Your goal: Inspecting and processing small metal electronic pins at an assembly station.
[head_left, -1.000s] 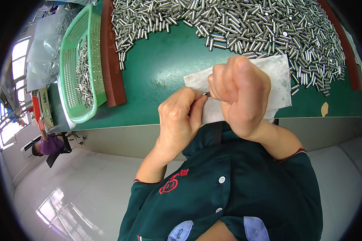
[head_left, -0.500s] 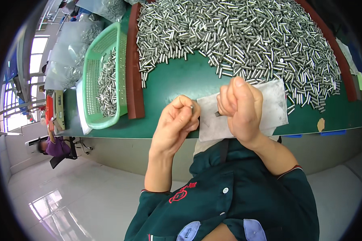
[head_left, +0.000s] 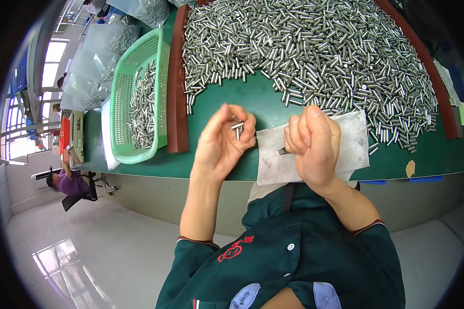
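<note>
My left hand is turned palm up over the near edge of the table, its fingers curled around a few short metal pins. The pins show between thumb and fingers. To its right, my right hand is closed in a fist with the thumb on top. A small dark grey end sticks out of that fist on the left side; the rest is hidden. Beneath the right hand lies a smudged whitish sheet. Beyond both hands spreads a big heap of loose metal pins.
A light green plastic basket with pins in it stands at the left, beside a dark red rail. Another red rail bounds the heap at right. Bags of pins and a scale are farther left, near a seated person.
My left hand has opened up somewhat and turned, so the pins in its fingers now show. My right fist stays closed over the sheet. The view has shifted slightly.
</note>
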The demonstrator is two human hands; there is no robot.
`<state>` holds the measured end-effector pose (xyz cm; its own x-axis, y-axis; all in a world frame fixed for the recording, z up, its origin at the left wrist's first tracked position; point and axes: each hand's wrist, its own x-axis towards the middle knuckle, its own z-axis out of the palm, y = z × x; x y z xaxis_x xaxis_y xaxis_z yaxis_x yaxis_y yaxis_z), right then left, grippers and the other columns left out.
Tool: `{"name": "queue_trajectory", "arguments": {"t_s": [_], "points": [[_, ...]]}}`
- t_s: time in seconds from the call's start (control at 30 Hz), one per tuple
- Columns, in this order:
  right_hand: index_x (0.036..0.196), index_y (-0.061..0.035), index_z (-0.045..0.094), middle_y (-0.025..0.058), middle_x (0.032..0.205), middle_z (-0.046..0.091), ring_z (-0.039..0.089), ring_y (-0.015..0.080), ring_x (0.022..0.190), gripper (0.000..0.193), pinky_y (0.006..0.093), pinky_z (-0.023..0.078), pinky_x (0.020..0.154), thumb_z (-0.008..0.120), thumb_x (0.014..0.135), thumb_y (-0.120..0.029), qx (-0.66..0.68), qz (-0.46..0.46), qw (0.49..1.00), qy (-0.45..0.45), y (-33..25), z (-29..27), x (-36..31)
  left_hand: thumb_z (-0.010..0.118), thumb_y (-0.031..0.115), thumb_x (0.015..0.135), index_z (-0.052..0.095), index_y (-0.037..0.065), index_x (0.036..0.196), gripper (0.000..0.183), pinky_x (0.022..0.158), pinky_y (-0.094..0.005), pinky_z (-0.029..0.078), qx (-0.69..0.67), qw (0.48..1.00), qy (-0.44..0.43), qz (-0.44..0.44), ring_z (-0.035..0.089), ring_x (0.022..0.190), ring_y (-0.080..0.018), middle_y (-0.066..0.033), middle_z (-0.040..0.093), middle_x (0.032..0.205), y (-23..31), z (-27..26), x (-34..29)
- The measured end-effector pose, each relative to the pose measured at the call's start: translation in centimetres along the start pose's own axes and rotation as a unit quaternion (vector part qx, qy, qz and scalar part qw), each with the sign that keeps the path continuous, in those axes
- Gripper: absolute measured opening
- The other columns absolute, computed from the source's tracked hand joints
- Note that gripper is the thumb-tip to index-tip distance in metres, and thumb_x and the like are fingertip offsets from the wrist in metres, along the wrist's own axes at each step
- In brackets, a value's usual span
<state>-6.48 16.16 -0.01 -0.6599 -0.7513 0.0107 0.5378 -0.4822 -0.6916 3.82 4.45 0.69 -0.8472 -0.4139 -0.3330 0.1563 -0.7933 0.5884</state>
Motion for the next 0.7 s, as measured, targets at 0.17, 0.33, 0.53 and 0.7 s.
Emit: {"name": "queue_trajectory", "arguments": {"t_s": [0.17, 0.33, 0.53, 0.7], "points": [[0.055, -0.0073, 0.028, -0.0032, 0.049, 0.027, 0.025, 0.0050, 0.044, 0.035, 0.0210, 0.020, 0.039, 0.033, 0.089, -0.016, 0.016, 0.007, 1.000, -0.012, -0.1, -0.3, 0.0, 0.049, 0.019, 0.085, 0.055, 0.001, 0.075, 0.021, 0.046, -0.0189, 0.028, 0.428, 0.888, 0.084, 0.144, 0.035, 0.050, -0.0079, 0.0007, 0.043, 0.058, 2.6, -0.7, 3.4], [0.053, -0.0098, 0.028, -0.0005, 0.043, 0.026, 0.016, 0.0064, 0.039, 0.038, 0.0222, 0.016, 0.037, 0.029, 0.090, -0.021, -0.009, 0.009, 1.000, 0.010, 0.0, 0.3, -0.1, 0.055, 0.003, 0.070, 0.059, 0.008, 0.083, 0.015, 0.051, -0.0338, 0.042, 0.817, 0.468, 0.037, 0.334, 0.055, 0.056, -0.0250, -0.0114, 0.055, 0.061, 3.7, -1.4, 5.6], [0.054, -0.0091, 0.028, -0.0001, 0.044, 0.026, 0.016, 0.0064, 0.039, 0.038, 0.0225, 0.016, 0.037, 0.028, 0.090, -0.021, -0.024, 0.000, 1.000, 0.000, 0.0, -0.2, 0.1, 0.059, 0.009, 0.071, 0.056, 0.005, 0.075, 0.006, 0.050, -0.0365, 0.041, 0.806, 0.510, 0.027, 0.301, 0.055, 0.059, -0.0289, -0.0130, 0.057, 0.064, 3.0, -1.5, 6.0], [0.054, -0.0071, 0.027, -0.0023, 0.048, 0.027, 0.024, 0.0054, 0.044, 0.037, 0.0216, 0.020, 0.039, 0.031, 0.090, -0.015, 0.006, 0.003, 1.000, -0.007, -0.2, -0.4, 0.0, 0.058, 0.008, 0.074, 0.056, 0.003, 0.075, 0.005, 0.047, -0.0275, 0.038, 0.761, 0.580, 0.040, 0.288, 0.048, 0.048, -0.0172, -0.0067, 0.049, 0.053, 2.9, -1.4, 5.7]]}}
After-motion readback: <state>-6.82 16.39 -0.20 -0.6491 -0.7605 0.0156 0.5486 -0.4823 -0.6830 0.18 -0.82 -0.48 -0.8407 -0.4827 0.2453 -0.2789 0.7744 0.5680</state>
